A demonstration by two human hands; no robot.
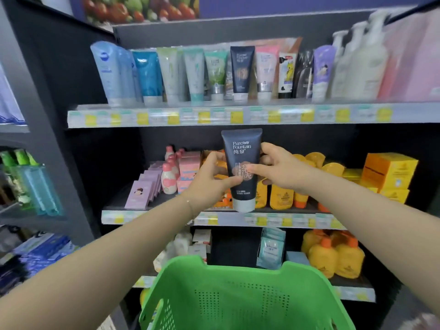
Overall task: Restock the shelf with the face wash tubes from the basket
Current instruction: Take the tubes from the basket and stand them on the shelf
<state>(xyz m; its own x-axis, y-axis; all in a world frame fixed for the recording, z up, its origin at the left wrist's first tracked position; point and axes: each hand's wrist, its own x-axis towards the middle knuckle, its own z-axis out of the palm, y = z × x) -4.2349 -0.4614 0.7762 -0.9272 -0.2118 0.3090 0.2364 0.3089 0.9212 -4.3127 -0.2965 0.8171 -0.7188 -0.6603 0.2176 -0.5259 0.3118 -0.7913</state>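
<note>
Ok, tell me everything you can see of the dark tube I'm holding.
The tube is dark navy, plastic by its look, with white "Pure Fountain" lettering, a coppery round mark and a pale grey cap. It is upright, cap down, before the middle shelf. The left hand and right hand pinch it, thumbs on its front.

A blue wall [285, 3] is showing above a dark shelving unit [309, 139] and is carrying a fruit-and-vegetable poster [142, 7]. Pale label strips [214, 116] are running along each shelf edge. A grey upright [47, 163] is dividing it from a neighbouring rack [12, 132].
</note>
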